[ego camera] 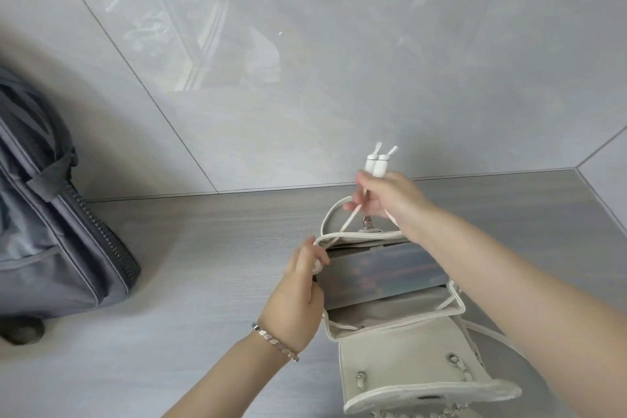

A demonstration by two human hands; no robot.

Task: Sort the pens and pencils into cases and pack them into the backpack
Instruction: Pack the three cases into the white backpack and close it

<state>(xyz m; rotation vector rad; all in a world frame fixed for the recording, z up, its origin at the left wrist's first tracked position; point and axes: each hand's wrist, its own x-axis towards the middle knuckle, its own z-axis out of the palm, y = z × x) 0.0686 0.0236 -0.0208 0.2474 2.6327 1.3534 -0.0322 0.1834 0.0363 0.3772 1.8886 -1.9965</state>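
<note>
The likeliest trouble, as I judge it, is the drawstring cinching the mouth of the small white backpack onto the iridescent case that stands proud of the opening: if the case is not fully seated, the cord will snag on its top edge and the mouth will stay gaping, or the light bag will tip on the bench. A hard upward tug could also lift the whole backpack, since only one hand steadies it. The right hand is closed on the cord just below its two white end toggles, holding them up at about twelve o'clock from the bag's mouth. The left hand, bracelet at the wrist, has its fingers curled and pinched on the cord loop at the rim, at roughly nine o'clock from the case and touching it. The case sits inside the mouth, between both hands. A grey bag lies well apart at nine o'clock.
</note>
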